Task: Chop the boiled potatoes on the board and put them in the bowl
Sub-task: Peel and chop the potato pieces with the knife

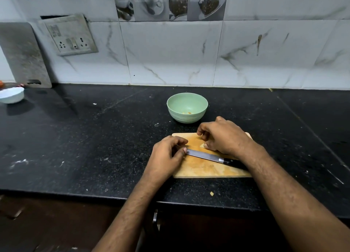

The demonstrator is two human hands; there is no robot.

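A wooden chopping board [204, 168] lay on the black stone desk [94, 147], close to its front edge. Across the board rested a kitchen knife [208, 156], blade pointing left, its dark handle passing under the right forearm. The left hand [166, 155] sat at the board's left end, fingers curled, with thumb and fingertips pinching the tip of the blade. The right hand [223, 136] hovered over the far half of the board, fingers bent down onto a pale potato piece [202, 145] and pinching it; most of that piece was hidden beneath the hand. Just behind the board stood a green bowl [187, 107], with a few small yellowish bits in its bottom. A crumb [212, 193] lay on the desk in front of the board. Far to the left sat a white bowl [11, 95], and a grey board [22, 54] leaned against the tiled wall.
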